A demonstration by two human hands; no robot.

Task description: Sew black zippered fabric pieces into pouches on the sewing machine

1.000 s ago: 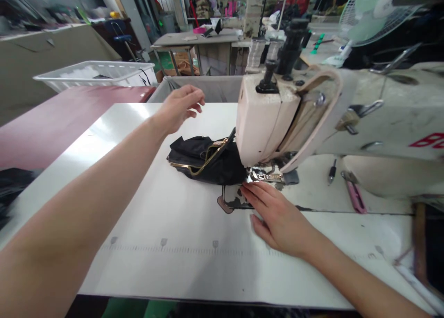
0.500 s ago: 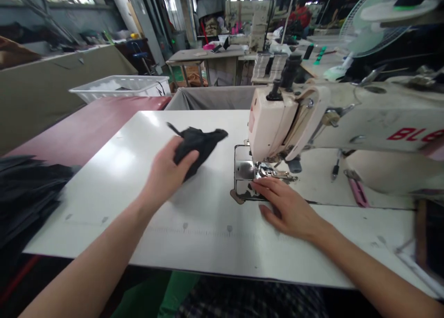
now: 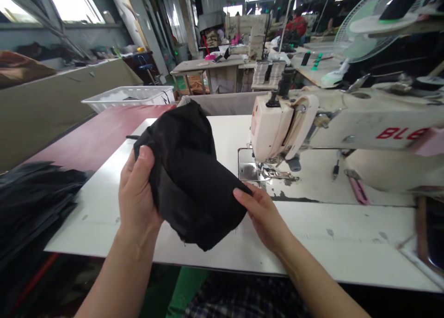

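Observation:
A crumpled black fabric piece [image 3: 189, 174] is held up over the white sewing table [image 3: 329, 235], between my two hands. My left hand [image 3: 137, 195] grips its left edge, thumb on top and fingers closed behind the cloth. My right hand [image 3: 263, 211] holds the right edge, thumb pressed on the fabric. Just right of the fabric stands the cream sewing machine [image 3: 287, 121], with its presser foot [image 3: 272, 172] over the metal needle plate [image 3: 248, 170].
A pile of dark fabric [image 3: 31, 202] lies at the left, off the table edge. A red-brown side table [image 3: 100, 133] carries a white plastic basket [image 3: 128, 96]. A pink tool [image 3: 357, 188] lies under the machine arm. A fan [image 3: 364, 27] stands at the upper right; other workstations stand behind.
My left hand lifted the black piece off the table towards me. My right hand left the needle plate and took hold of the fabric's right edge. The view moved back.

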